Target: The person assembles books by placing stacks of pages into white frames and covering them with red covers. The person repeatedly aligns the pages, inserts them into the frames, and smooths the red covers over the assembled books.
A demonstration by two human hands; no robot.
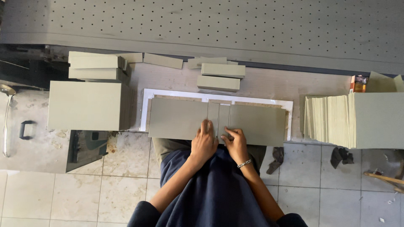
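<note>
Grey-green boards (176, 117), white sheet (145, 110) beneath, grey dotted panel (252, 25), beige mottled floor tiles (75, 193)

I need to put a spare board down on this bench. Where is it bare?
Bare bench lies between the small strips and the fanned sheet stack. The left side is crowded by board stacks. Both hands, left hand and right hand, press the centre boards.

Small bookbinding or box-making workshop, low worktable (269, 82) over a stained tile floor (84, 189), stacks of cut grey board (84, 105), pile of cream sheets (332, 121), perforated grey panel (210, 21) behind, scraps and rags lying about
</note>
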